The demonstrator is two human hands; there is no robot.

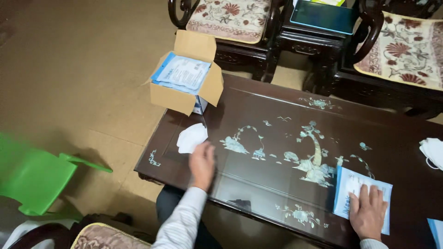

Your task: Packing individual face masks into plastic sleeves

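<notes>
Left hand [202, 163] fingers loosely curled on white mask [192, 137]; right hand [368, 211] flat, spread, pressing pale-blue packet [347, 184].

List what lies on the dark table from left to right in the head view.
Cardboard box of flat packets → white mask at the left hand → blue-and-white packet under the right hand → white masks at the right edge.

White face mask [192, 137]: soft, folded, lying flat on the dark counter [272, 110], left of centre of the frame, at the fingertips of the left hand [202, 163]. Pale blue-and-white flat packet [347, 193]: lower right of the frame, flat on the counter, pressed under the right hand [368, 213].
</notes>
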